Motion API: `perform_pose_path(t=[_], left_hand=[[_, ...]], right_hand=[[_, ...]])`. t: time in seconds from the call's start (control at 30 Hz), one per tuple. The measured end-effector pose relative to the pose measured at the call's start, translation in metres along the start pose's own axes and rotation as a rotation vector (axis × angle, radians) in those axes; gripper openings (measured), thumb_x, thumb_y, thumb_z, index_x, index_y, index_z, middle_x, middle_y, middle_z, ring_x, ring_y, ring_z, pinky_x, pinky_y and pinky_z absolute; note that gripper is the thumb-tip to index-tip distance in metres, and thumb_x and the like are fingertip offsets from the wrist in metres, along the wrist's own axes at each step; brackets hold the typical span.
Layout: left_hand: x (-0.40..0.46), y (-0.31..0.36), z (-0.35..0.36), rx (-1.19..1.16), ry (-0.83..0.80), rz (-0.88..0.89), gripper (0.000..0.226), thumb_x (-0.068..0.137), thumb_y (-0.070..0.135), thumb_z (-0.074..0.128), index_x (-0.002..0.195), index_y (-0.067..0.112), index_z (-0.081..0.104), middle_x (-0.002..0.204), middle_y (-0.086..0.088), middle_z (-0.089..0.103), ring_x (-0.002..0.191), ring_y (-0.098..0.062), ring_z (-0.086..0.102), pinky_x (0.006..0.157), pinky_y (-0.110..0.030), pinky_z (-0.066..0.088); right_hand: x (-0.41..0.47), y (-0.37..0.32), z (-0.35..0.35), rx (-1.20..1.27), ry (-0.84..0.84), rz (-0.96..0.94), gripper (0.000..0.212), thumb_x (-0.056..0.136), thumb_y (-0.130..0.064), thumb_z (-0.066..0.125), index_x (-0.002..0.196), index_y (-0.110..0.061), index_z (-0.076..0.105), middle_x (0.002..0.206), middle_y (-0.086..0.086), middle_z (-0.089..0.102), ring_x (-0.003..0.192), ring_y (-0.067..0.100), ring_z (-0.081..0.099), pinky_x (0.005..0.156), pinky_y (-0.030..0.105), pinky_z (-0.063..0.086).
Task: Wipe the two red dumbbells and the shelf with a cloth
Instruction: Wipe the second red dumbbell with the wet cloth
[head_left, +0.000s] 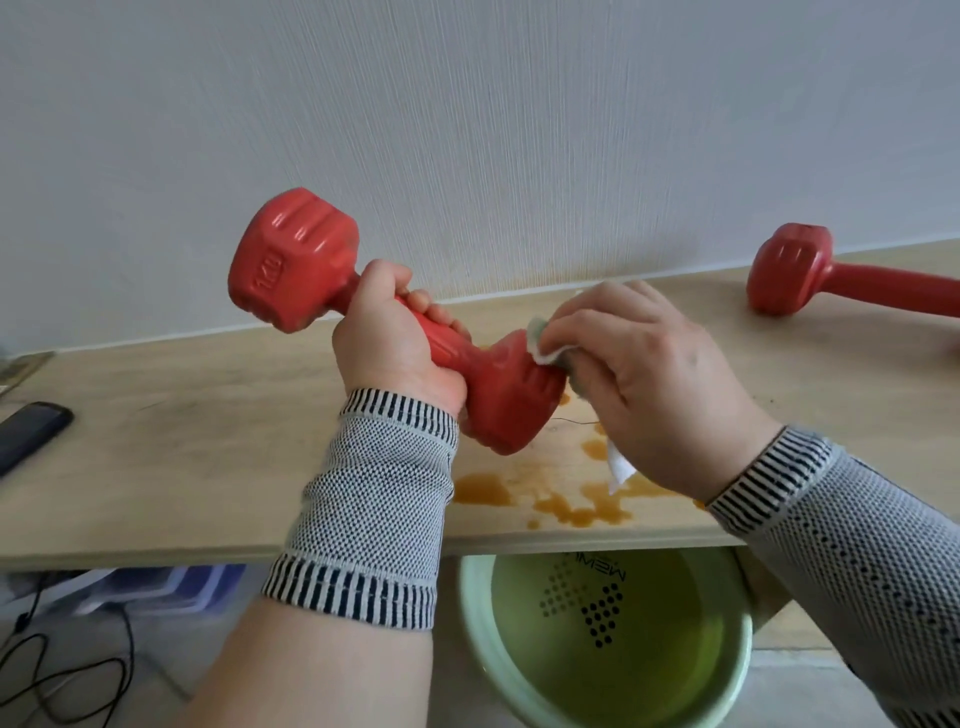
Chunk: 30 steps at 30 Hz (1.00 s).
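My left hand (400, 338) grips first dumbbell (395, 322) mid-handle above shelf (208, 441); right hand (639, 379) fingers pinch cloth (540, 343) on its near head. Next, probably: second dumbbell (841, 275), then spill (566, 499).

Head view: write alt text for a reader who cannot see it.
A person's left hand grips a red dumbbell by its handle above a wooden shelf, while the right hand presses a cloth against its near end. A second red dumbbell lies on the shelf at right, brown spill stains mark the front edge, and a green bucket stands below.
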<state>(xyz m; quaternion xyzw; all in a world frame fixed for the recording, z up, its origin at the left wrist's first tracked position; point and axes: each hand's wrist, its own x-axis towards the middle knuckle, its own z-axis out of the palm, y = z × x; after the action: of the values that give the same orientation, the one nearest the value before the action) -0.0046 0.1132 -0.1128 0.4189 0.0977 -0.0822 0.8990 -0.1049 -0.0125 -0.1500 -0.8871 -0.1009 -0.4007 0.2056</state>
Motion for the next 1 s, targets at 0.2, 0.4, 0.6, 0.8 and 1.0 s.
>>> perform_pose_path(t=[0.2,0.4,0.6,0.8,1.0], left_hand=[[0.003,0.003,-0.006,-0.014,0.031,-0.040,0.021,0.083,0.014,0.053,0.067,0.019,0.040,0.049,0.010,0.040,0.039,-0.009,0.040,0.051,-0.022,0.036],[0.001,0.000,-0.001,-0.012,0.005,-0.047,0.022,0.083,0.014,0.053,0.066,0.020,0.041,0.049,0.010,0.040,0.039,-0.009,0.040,0.052,-0.023,0.036],[0.000,-0.001,-0.004,-0.013,0.014,-0.065,0.022,0.082,0.013,0.053,0.065,0.020,0.040,0.049,0.010,0.040,0.040,-0.009,0.040,0.052,-0.023,0.037],[0.005,0.002,-0.004,-0.025,0.055,-0.055,0.021,0.082,0.014,0.054,0.066,0.019,0.042,0.049,0.010,0.041,0.038,-0.009,0.040,0.050,-0.021,0.037],[0.000,0.000,-0.004,-0.028,0.018,-0.065,0.022,0.082,0.013,0.053,0.065,0.020,0.040,0.050,0.009,0.040,0.040,-0.009,0.039,0.051,-0.023,0.036]], right_hand=[[-0.005,-0.009,0.002,0.002,-0.017,-0.088,0.016,0.087,-0.005,0.057,0.087,-0.013,0.071,0.098,0.000,0.065,0.081,0.025,0.054,0.074,0.030,0.047],[-0.001,-0.002,-0.001,0.018,0.039,0.032,0.018,0.086,-0.002,0.056,0.089,-0.012,0.071,0.092,-0.001,0.067,0.081,0.026,0.059,0.072,0.034,0.051],[0.000,0.003,0.001,-0.001,0.008,0.023,0.024,0.087,-0.011,0.047,0.090,-0.012,0.071,0.092,-0.001,0.067,0.080,0.026,0.057,0.071,0.035,0.051],[-0.005,-0.017,0.001,-0.003,0.023,-0.057,0.018,0.085,-0.004,0.056,0.085,-0.012,0.073,0.093,0.001,0.068,0.078,0.022,0.054,0.073,0.026,0.045],[0.001,0.003,-0.001,0.005,0.053,0.053,0.019,0.086,-0.005,0.055,0.090,-0.012,0.073,0.093,-0.001,0.068,0.081,0.026,0.059,0.070,0.036,0.052]])
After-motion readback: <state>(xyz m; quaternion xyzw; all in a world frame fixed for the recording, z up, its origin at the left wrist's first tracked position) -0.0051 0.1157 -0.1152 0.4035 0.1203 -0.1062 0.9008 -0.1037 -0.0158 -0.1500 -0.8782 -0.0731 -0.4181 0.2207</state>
